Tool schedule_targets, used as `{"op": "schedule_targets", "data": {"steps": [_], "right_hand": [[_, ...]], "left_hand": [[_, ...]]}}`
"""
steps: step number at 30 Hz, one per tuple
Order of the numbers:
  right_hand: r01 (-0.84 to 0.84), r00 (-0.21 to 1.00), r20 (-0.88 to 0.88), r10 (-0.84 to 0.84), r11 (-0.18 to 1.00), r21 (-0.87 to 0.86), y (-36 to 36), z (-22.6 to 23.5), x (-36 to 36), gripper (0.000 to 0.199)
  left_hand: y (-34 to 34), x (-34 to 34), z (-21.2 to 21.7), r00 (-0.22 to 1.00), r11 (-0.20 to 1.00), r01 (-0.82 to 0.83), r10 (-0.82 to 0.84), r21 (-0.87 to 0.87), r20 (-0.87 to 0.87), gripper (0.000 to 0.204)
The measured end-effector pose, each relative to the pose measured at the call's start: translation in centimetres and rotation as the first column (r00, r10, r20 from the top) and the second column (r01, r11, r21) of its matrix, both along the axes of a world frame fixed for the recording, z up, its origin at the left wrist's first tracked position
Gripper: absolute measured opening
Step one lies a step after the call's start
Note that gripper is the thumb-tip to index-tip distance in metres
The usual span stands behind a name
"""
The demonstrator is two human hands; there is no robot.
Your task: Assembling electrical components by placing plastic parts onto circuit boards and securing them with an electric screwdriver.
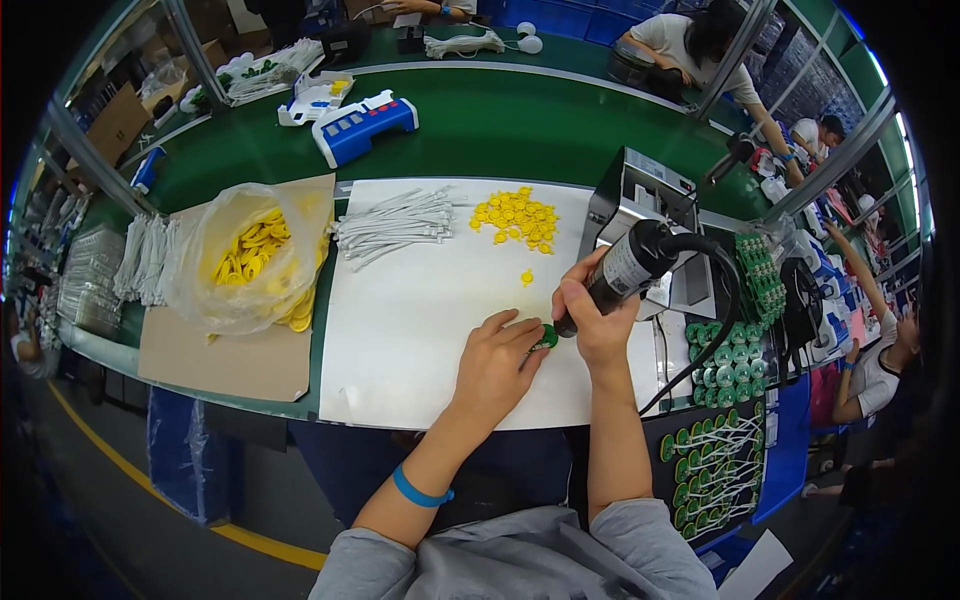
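Note:
My left hand [488,370] rests on the white work sheet [400,340], its fingers closed on a small round green circuit board [546,338]. My right hand [600,325] grips a black electric screwdriver [636,258], tilted with its lower end down beside the board. Whether its tip touches the board I cannot tell. From the tool's top a thick black cable [735,290] curves off to the right. Ahead of my hands lie a heap of small yellow round parts [517,215] and one stray yellow piece [527,278]. A bundle of white wires [395,228] lies to their left.
On cardboard at left stands an open plastic bag [245,255] of yellow discs. A metal-cased machine [645,205] is at right, near rows of green round boards [725,365] and wired boards [710,465]. Blue-white casings [365,125] sit on the green conveyor [500,110]. Several people work nearby.

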State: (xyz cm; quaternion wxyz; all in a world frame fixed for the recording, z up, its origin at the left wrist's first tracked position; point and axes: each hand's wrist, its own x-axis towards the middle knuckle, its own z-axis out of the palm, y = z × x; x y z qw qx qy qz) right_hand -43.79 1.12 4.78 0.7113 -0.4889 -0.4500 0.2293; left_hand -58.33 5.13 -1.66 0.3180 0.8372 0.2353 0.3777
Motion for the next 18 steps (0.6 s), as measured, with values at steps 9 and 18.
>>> {"op": "schedule_targets", "data": {"steps": [9,18], "right_hand": [[0.153,0.988,-0.036,-0.151,0.984,0.096,0.2,-0.1,-1.0,0.035],[0.188,0.982,-0.062,-0.178,0.937,0.295,-2.3,7.8,3.2,0.035]], "left_hand": [[0.0,-0.6,-0.2,0.999,1.0,0.015,-0.015,0.006,0.037,0.025],[-1.4,-0.2,2.1,0.998,0.997,0.063,-0.063,0.052,-0.009,0.027]]}}
